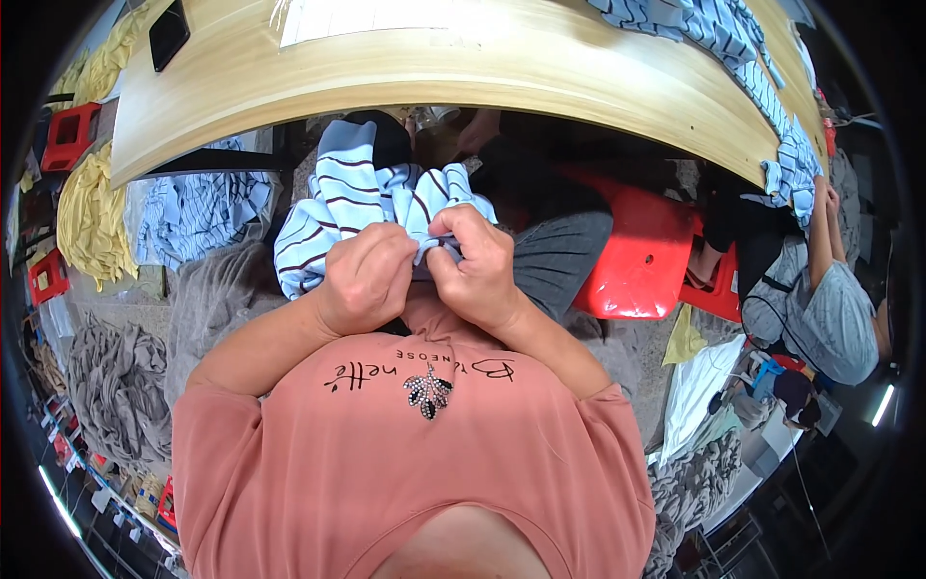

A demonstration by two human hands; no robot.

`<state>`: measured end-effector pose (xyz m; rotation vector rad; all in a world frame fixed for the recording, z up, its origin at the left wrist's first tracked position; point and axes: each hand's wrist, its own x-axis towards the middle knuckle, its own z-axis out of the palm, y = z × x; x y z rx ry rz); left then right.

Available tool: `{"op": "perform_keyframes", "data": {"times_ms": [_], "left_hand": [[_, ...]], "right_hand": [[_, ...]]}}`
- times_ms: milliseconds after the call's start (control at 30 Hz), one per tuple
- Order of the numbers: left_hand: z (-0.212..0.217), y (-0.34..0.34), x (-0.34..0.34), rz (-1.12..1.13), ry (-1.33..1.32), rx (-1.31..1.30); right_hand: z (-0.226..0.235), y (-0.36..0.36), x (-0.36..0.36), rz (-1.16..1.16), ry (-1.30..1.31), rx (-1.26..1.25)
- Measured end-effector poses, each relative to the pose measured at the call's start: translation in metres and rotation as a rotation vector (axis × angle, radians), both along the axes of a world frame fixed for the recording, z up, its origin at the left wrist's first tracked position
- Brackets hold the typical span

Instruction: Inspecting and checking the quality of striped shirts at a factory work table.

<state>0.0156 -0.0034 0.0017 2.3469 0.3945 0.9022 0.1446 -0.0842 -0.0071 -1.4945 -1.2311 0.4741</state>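
A light-blue garment with dark stripes [340, 193] lies bunched over my lap, below the table's near edge. My left hand [368, 276] is closed, its fingertips pinching the edge of the cloth. Close beside it, my right hand [473, 262] grips the same edge between thumb and bent fingers. The two hands nearly meet in front of my chest. Whatever lies between the fingertips, apart from cloth, is too small to make out.
A wooden table [386, 72] curves across the front, bearing a black phone [170, 37], white paper [357, 19] and striped garments [709, 34]. A red stool [637, 253] stands at right, near another person [815, 309] handling striped cloth. Yellow cloth [96, 217] and grey cloth [118, 386] are piled at left.
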Motion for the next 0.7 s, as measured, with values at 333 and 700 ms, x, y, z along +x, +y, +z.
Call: {"op": "perform_keyframes", "data": {"times_ms": [333,700], "left_hand": [[-0.001,0.002,-0.007,-0.073,-0.131,0.232],[-0.003,-0.003,-0.001,-0.092,-0.119,0.229]], "right_hand": [[0.014,-0.011,0.015,0.27,0.356,-0.253],[0.005,-0.005,0.003,0.085,0.258,-0.189]]}}
